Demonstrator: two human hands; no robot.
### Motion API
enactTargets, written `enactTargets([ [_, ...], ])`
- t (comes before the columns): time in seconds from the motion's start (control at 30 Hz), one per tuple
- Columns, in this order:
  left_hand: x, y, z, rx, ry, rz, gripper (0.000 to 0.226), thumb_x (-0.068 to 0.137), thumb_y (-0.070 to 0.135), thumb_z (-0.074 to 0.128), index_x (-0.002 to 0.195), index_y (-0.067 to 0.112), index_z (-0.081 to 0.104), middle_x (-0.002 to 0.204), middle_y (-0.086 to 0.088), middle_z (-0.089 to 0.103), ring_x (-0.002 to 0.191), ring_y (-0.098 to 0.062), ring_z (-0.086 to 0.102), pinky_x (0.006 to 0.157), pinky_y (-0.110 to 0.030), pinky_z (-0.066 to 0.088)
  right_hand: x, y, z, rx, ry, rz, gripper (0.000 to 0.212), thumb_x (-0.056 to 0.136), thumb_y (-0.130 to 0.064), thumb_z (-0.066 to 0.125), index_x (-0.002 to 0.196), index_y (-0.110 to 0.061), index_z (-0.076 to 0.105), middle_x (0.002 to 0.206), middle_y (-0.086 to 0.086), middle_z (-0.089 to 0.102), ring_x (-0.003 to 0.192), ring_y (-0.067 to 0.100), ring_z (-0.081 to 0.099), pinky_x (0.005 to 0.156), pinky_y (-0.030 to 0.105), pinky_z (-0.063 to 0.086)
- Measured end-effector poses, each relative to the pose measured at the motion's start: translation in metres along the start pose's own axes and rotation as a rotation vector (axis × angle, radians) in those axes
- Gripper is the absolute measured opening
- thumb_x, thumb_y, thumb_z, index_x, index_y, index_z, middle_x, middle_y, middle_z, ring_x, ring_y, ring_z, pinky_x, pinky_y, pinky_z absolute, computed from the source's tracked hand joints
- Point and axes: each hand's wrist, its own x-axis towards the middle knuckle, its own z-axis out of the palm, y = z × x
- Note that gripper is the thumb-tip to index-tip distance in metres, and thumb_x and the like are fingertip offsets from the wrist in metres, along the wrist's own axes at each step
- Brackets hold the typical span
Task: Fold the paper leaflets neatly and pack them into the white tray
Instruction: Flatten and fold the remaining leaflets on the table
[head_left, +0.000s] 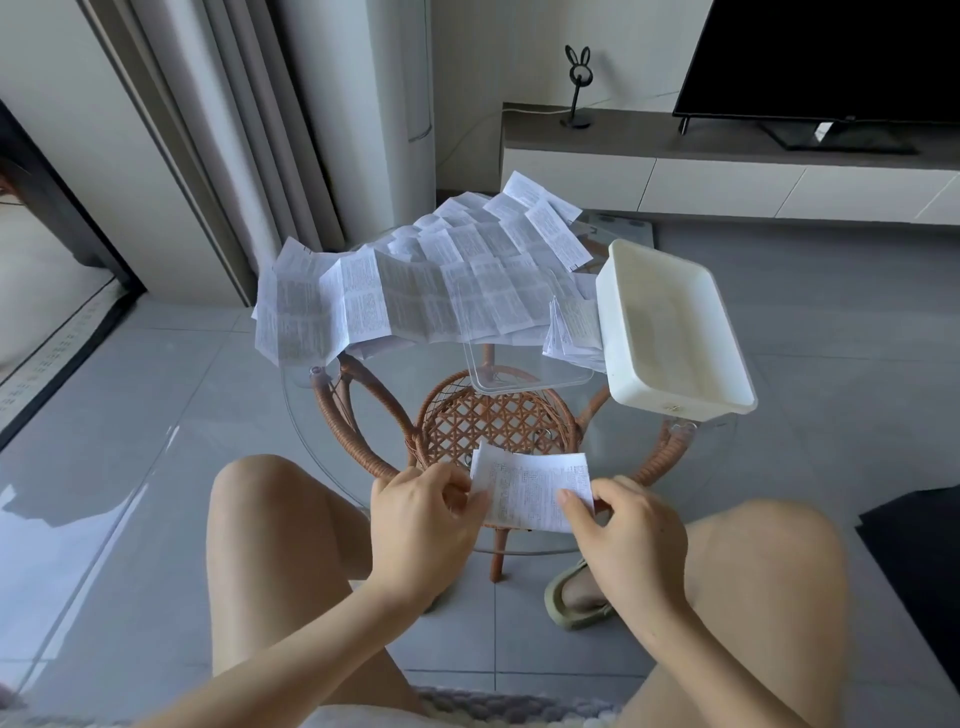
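While the left hand (423, 512) and right hand (623, 525) each pinched one side of a part-folded leaflet (530, 493) over the glass desk's (395, 374) near edge, unfolded leaflets (415, 291) sprawled across the far side. A clear tray (530, 388) overlapped their near edge. The white tray (670, 332) sat at the right, with a small leaflet stack (574, 327) against its left wall.

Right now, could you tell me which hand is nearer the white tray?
Right. The right hand is this side of the white tray's near end, pinching the leaflet; the left hand is farther left.
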Motion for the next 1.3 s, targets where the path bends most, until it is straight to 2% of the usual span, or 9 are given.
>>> enactTargets([
  [0.17,-0.001,-0.002,0.003,-0.007,0.016,-0.008,0.027,0.072,0.022,0.079,0.089,0.02,0.058,0.058,0.016,0.057,0.064,-0.007,0.054,0.074,-0.029,0.027,0.0,0.002,0.007,-0.101,-0.057,0.047,0.04,0.071,-0.027,0.078,0.049,-0.015,0.047,0.051,-0.006,0.041,0.051,0.018,0.04,0.042,0.023,0.017],
  [0.4,-0.001,0.002,0.006,0.026,0.01,0.006,0.021,0.076,0.02,0.077,0.092,0.019,0.062,0.058,0.013,0.057,0.064,-0.013,0.054,0.075,-0.032,0.028,0.005,-0.003,0.004,-0.123,-0.09,0.076,0.048,0.07,-0.026,0.079,0.048,-0.019,0.037,0.052,-0.008,0.032,0.051,0.016,0.033,0.043,0.017,0.011],
  [0.7,0.002,0.0,0.01,0.146,0.061,0.147,0.008,0.079,0.023,0.064,0.087,0.022,0.067,0.061,0.011,0.051,0.058,-0.016,0.051,0.066,-0.033,0.035,0.006,-0.003,0.006,-0.127,-0.068,0.104,0.052,0.069,-0.025,0.079,0.049,-0.021,0.032,0.052,-0.008,0.036,0.051,0.02,0.035,0.044,0.024,0.021],
  [0.8,0.006,-0.005,0.009,0.236,0.104,0.257,0.014,0.079,0.023,0.063,0.091,0.023,0.07,0.079,0.001,0.05,0.075,-0.021,0.048,0.073,-0.035,0.034,0.006,-0.004,0.007,-0.127,-0.048,0.073,0.055,0.067,-0.022,0.081,0.052,-0.021,0.028,0.053,-0.009,0.032,0.049,0.019,0.032,0.043,0.02,0.012],
  [0.9,0.012,-0.002,0.009,0.214,-0.011,0.565,0.037,0.077,0.008,0.05,0.099,0.025,0.075,0.108,-0.009,0.065,0.107,-0.029,0.054,0.096,-0.044,0.039,0.0,-0.006,0.011,-0.156,0.02,0.002,0.043,0.069,-0.017,0.077,0.058,-0.02,0.035,0.055,-0.001,0.042,0.051,0.025,0.044,0.046,0.025,0.025],
  [0.93,0.014,0.0,0.011,0.196,-0.093,0.669,0.047,0.077,0.006,0.04,0.103,0.023,0.075,0.118,-0.01,0.066,0.116,-0.031,0.055,0.102,-0.047,0.041,-0.003,-0.007,0.013,-0.184,0.058,-0.012,0.032,0.071,-0.017,0.075,0.062,-0.017,0.044,0.059,0.003,0.049,0.055,0.029,0.051,0.048,0.03,0.031],
  [1.0,0.014,0.001,0.016,0.158,-0.199,0.775,0.053,0.077,0.004,0.032,0.106,0.018,0.075,0.121,-0.009,0.066,0.118,-0.032,0.058,0.099,-0.051,0.045,-0.009,-0.012,0.019,-0.227,0.104,0.019,0.015,0.075,-0.021,0.065,0.086,-0.011,0.06,0.073,0.008,0.06,0.069,0.034,0.058,0.055,0.036,0.041],
  [1.13,0.014,-0.005,0.02,0.092,-0.244,0.72,0.056,0.067,-0.004,0.04,0.109,0.014,0.073,0.122,-0.008,0.066,0.117,-0.033,0.058,0.097,-0.055,0.042,-0.017,-0.023,0.024,-0.235,0.047,0.113,0.055,0.08,-0.035,0.049,0.128,-0.01,0.054,0.096,0.009,0.061,0.086,0.034,0.057,0.067,0.041,0.042],
  [1.3,0.019,-0.009,0.019,0.106,-0.302,0.771,0.071,0.051,-0.024,0.061,0.113,0.011,0.071,0.125,-0.01,0.063,0.121,-0.035,0.055,0.1,-0.057,0.036,-0.023,-0.011,0.016,-0.221,0.057,-0.014,0.054,0.084,-0.037,0.045,0.133,-0.015,0.051,0.101,0.009,0.06,0.084,0.032,0.056,0.064,0.04,0.042],
])
